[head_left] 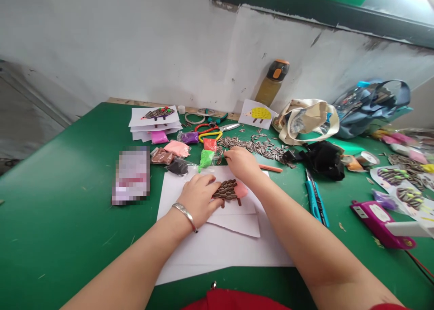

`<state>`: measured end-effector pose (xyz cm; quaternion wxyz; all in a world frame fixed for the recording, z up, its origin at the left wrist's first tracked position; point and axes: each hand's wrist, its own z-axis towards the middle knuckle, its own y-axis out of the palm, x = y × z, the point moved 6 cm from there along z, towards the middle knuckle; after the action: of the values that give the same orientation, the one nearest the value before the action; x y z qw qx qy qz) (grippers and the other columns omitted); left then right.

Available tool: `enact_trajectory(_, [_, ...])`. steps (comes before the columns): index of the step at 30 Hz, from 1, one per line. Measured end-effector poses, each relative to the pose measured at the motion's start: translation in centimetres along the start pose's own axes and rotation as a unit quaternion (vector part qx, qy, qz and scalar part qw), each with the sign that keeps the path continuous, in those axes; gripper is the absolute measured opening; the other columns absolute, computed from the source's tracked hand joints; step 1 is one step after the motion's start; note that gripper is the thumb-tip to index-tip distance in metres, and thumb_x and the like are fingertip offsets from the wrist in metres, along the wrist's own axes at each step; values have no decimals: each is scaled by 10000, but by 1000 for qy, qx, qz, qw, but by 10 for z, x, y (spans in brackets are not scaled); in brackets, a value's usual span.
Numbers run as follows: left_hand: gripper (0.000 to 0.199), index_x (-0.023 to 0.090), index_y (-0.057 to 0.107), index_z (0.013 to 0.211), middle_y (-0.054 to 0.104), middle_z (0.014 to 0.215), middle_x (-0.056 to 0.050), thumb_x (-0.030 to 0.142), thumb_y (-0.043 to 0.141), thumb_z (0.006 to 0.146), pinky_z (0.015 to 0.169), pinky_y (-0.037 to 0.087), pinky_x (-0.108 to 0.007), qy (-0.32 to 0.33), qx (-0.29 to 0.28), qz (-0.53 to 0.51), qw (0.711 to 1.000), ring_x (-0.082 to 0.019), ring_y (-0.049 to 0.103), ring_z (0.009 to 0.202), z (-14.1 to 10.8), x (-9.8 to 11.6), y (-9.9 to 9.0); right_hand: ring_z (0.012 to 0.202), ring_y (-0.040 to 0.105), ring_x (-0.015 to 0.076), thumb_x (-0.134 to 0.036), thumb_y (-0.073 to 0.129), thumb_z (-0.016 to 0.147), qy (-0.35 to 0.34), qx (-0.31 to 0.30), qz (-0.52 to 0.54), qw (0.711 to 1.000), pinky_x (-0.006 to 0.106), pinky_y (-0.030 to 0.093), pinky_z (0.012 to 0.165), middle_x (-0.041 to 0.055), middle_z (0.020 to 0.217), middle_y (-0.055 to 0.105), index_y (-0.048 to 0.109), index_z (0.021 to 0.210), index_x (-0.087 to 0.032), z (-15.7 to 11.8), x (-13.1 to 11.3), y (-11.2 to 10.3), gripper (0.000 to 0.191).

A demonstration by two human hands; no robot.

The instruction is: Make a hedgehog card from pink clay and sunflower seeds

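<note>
On a small sheet of white paper (237, 220) lies a hedgehog picture with a body of striped sunflower seeds (225, 190), a pink clay face (240, 190) and short brown legs. My left hand (198, 197) rests flat on the paper with fingers apart, its fingertips touching the left end of the seed body. My right hand (241, 161) reaches past the picture to the near left edge of the loose sunflower seeds (264, 146). Its fingers are drawn together in a pinch; whatever is between the fingertips is hidden. Larger white sheets (217, 253) lie underneath.
Clay packets, including green (206, 158) and black (178, 166), sit beyond my left hand. Scissors (217, 133) and pliers (219, 119) lie behind them. A cutter knife (317, 201) and purple stand base (381, 224) are at right. A bottle (273, 81) leans on the wall.
</note>
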<state>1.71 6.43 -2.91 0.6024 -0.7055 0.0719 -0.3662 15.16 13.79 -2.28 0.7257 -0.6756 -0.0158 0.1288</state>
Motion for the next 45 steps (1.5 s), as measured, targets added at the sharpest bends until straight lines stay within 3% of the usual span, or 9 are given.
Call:
enact_trajectory(7, [267, 227, 658, 1021, 592, 1095, -70, 374, 614, 802, 881, 422, -410, 22, 26, 7, 999, -249, 518, 971, 0, 0, 0, 866, 534, 225, -56, 447, 804, -18, -8, -30, 999, 310, 362, 733, 124, 913, 617, 664, 966, -167, 3, -7, 8, 292])
enact_trajectory(12, [279, 220, 656, 1032, 589, 1115, -66, 373, 621, 801, 886, 419, -407, 5, 12, 0, 1000, -251, 512, 985, 0, 0, 0, 865, 536, 206, -73, 397, 839, -1, 23, -8, 1000, 290, 376, 717, 100, 918, 616, 660, 1016, -186, -12, 5, 0, 337])
enact_trajectory(17, [289, 225, 650, 1063, 580, 1134, -70, 359, 613, 810, 894, 410, -412, 2, 2, 0, 1000, -259, 500, 1014, 0, 1, 0, 860, 583, 168, -156, 414, 862, 57, 121, 183, 974, 265, 405, 758, 42, 903, 665, 673, 922, -205, -55, 24, -22, 271])
enact_trajectory(20, [296, 234, 644, 1070, 577, 1131, -66, 367, 615, 808, 893, 408, -410, 5, 8, 1, 1000, -256, 497, 1015, -1, 0, 0, 803, 604, 157, -221, 465, 850, 106, 111, 263, 953, 262, 419, 731, 5, 839, 683, 667, 876, -227, -85, 26, -19, 204])
enact_trajectory(23, [286, 237, 645, 1051, 572, 1142, -63, 378, 617, 804, 893, 404, -404, 8, 12, -1, 1000, -254, 495, 1014, -1, -1, 0, 721, 605, 149, -250, 499, 829, 131, 64, 315, 938, 256, 427, 675, -12, 795, 684, 661, 837, -234, -102, 21, -8, 164])
enact_trajectory(34, [263, 243, 633, 1034, 585, 1086, -48, 375, 606, 809, 885, 405, -391, 28, 10, -9, 1000, -240, 511, 980, 0, 1, -2, 690, 601, 135, -196, 462, 826, 80, 36, 314, 945, 230, 420, 645, -28, 749, 689, 672, 783, -245, -101, 10, -8, 220])
enact_trajectory(38, [293, 227, 618, 1079, 593, 1103, -55, 330, 603, 804, 922, 400, -395, 35, -11, -22, 999, -240, 523, 1002, 1, -1, -4, 683, 593, 134, -218, 473, 829, 95, 51, 294, 950, 233, 422, 644, -17, 811, 695, 665, 884, -248, -103, 14, -8, 202])
enact_trajectory(45, [391, 206, 582, 1156, 590, 1194, -69, 263, 579, 769, 968, 405, -400, 37, -27, -24, 999, -258, 527, 1092, -1, -8, -10, 667, 588, 126, -205, 471, 831, 98, 32, 308, 946, 225, 407, 617, -38, 720, 669, 626, 802, -245, -103, 15, -8, 163])
